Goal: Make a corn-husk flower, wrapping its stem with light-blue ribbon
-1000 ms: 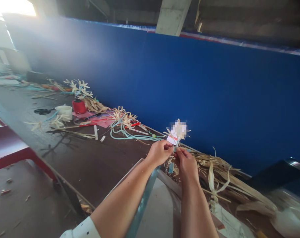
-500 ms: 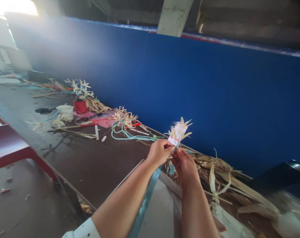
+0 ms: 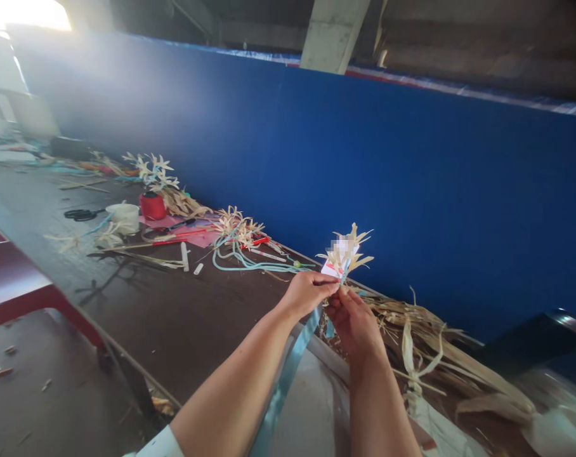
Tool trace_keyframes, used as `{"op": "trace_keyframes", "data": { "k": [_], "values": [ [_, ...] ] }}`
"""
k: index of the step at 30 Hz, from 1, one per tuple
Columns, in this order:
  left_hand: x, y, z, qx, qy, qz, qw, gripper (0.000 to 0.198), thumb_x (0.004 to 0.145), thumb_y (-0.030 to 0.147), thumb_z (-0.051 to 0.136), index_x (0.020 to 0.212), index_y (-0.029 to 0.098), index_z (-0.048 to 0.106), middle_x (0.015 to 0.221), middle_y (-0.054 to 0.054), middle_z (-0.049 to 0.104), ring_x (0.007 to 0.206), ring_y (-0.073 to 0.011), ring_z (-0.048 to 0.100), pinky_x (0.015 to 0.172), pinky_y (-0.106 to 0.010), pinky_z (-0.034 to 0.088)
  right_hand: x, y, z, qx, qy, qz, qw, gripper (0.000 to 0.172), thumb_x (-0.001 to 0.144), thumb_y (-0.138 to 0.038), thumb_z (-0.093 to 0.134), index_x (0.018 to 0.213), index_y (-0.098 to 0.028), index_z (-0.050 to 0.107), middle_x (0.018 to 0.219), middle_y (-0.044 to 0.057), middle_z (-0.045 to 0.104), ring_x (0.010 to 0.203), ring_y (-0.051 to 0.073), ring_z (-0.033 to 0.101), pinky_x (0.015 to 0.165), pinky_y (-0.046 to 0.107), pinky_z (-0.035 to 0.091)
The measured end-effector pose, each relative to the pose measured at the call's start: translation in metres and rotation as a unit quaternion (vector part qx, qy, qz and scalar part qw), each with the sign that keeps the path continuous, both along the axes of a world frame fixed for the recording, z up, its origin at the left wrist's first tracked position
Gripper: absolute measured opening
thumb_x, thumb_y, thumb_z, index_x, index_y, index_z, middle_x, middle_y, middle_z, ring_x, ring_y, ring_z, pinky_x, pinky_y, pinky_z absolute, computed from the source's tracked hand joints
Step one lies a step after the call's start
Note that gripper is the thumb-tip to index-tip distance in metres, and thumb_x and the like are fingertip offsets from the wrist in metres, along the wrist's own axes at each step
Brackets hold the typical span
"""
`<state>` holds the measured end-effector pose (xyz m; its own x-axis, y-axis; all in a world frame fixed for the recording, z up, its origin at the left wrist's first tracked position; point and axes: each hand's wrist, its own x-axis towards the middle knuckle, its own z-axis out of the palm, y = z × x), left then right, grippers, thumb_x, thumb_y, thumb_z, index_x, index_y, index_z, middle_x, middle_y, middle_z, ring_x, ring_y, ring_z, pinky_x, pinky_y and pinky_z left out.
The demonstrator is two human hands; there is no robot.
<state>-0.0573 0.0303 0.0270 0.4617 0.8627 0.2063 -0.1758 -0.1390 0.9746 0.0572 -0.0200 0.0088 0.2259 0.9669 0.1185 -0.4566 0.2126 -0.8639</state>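
A pale husk flower [image 3: 361, 244] stands upright above my fingertips, near the blue wall. My left hand [image 3: 309, 292] is closed in a pinch at its stem base, touching my right hand. My right hand [image 3: 357, 317] pinches the same stem from the right, fingers curled. A light-blue ribbon [image 3: 292, 362] runs from under my left hand down between my forearms. Behind the petals is a white and pink card [image 3: 333, 266], partly blurred out. The exact grip points are hidden by my fingers.
On the dark table [image 3: 212, 317] lie more husk flowers [image 3: 238, 225], blue cords [image 3: 245, 261], a red spool [image 3: 153, 206], a white cup [image 3: 126, 216] and scissors [image 3: 81, 214]. Dry husks [image 3: 440, 343] spread at the right. A red stool [image 3: 19, 279] stands left; a blue wall [image 3: 412, 178] rises behind.
The flower has turned and shifted slightly right. My left fingers have stretched further over the stem, and the ribbon's upper part has swung right. Both hands remain together.
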Motion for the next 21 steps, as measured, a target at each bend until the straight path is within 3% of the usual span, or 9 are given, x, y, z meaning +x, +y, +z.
{"op": "trace_keyframes", "data": {
  "k": [9,17,21],
  "values": [
    [-0.0030,0.0067,-0.0026,0.111,0.039,0.087,0.989,0.018,0.070,0.025,0.062,0.082,0.015,0.071,0.082,-0.004,0.062,0.078,-0.0123,0.058,0.075,-0.022,0.045,-0.0035,0.0002,0.0040,-0.067,-0.028,-0.044,0.996,0.025,0.059,-0.030,0.077,0.076,-0.018,0.065,0.062,-0.004,0.056,0.054,0.007,0.051,0.049,0.017,0.043],
    [-0.0049,0.0044,0.0011,0.122,0.039,0.099,0.987,0.017,0.071,0.025,0.061,0.080,0.015,0.070,0.083,-0.003,0.064,0.079,-0.0124,0.059,0.077,-0.023,0.043,-0.0082,-0.0002,0.0083,-0.076,-0.028,-0.059,0.995,0.026,0.058,-0.030,0.079,0.075,-0.016,0.065,0.062,-0.004,0.054,0.053,0.005,0.048,0.047,0.013,0.042],
    [-0.0059,0.0045,0.0025,0.081,0.028,0.083,0.993,0.019,0.070,0.028,0.062,0.080,0.014,0.069,0.082,-0.004,0.066,0.079,-0.0139,0.060,0.075,-0.024,0.044,-0.0078,-0.0005,0.0048,-0.064,-0.039,-0.046,0.996,0.025,0.063,-0.034,0.075,0.078,-0.018,0.065,0.064,-0.004,0.054,0.053,0.006,0.047,0.049,0.016,0.042]
  ]
}}
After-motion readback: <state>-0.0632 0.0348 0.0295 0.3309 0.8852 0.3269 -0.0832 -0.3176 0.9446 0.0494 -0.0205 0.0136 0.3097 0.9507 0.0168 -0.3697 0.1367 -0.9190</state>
